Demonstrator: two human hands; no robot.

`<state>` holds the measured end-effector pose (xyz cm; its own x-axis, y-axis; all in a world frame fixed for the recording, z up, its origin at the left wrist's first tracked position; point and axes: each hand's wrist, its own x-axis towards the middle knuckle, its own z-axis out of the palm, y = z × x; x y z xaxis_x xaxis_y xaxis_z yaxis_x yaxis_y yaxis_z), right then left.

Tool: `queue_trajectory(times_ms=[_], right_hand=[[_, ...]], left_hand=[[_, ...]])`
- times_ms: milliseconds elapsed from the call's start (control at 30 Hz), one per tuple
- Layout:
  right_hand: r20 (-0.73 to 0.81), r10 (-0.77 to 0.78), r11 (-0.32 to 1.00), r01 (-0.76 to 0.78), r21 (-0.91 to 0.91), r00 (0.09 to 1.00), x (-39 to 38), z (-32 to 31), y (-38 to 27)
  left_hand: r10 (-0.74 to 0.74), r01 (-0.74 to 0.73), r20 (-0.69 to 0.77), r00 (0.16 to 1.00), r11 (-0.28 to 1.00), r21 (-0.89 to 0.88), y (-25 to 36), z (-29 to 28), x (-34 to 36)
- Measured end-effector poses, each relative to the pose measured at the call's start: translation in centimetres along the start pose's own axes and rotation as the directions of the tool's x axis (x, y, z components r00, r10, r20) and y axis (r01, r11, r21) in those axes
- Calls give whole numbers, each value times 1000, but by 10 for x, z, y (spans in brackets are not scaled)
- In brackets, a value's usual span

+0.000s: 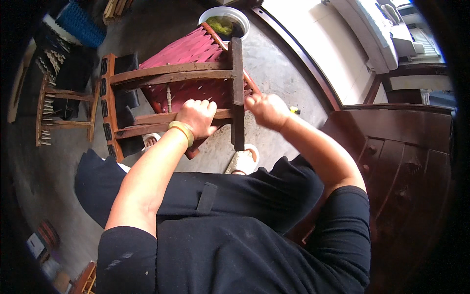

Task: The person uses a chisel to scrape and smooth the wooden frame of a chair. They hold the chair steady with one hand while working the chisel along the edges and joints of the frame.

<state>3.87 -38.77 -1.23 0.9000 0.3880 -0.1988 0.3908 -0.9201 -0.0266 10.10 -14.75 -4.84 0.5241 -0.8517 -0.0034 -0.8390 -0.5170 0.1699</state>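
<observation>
My left hand (196,118), a yellow bangle on its wrist, is closed around a lower wooden crossbar (147,131) of a small chair frame, whose upright post (237,63) stands at the right end of the bars. My right hand (267,110) is closed just right of that post, slightly blurred; I cannot make out what is in it. Beneath and behind the bars lies a pink woven seat (171,54) with reddish wooden rails. Black strips (129,63) are fixed along the frame's left rail (110,83).
A second wooden frame (66,95) and blue material (78,27) lie at left. A white tub (240,19) holding something green is behind. A small yellow object (294,110) is on the grey floor. Dark wooden furniture (401,186) is at right. My sandalled foot (240,159) is below.
</observation>
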Motion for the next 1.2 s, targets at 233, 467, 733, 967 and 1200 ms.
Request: queue_trajectory(times_ms=[233, 467, 733, 967, 1200], right_hand=[[-56, -5, 1000, 5, -1, 998, 4, 6, 10], [-262, 176, 980, -194, -47, 949, 66, -19, 62], [-214, -64, 974, 14, -226, 975, 39, -3, 46], [24, -124, 990, 126, -68, 992, -20, 3, 3], [-243, 90, 992, -109, -68, 966, 54, -24, 59]], left_hand=[[26, -28, -140, 990, 1000, -10, -2, 5, 0], [16, -19, -110, 994, 999, -28, -1, 3, -2], [8, -10, -42, 999, 999, -32, -1, 1, -1], [18, -18, -56, 998, 1000, -10, 1, 0, 3], [0, -2, -84, 996, 1000, -23, -2, 2, 1]])
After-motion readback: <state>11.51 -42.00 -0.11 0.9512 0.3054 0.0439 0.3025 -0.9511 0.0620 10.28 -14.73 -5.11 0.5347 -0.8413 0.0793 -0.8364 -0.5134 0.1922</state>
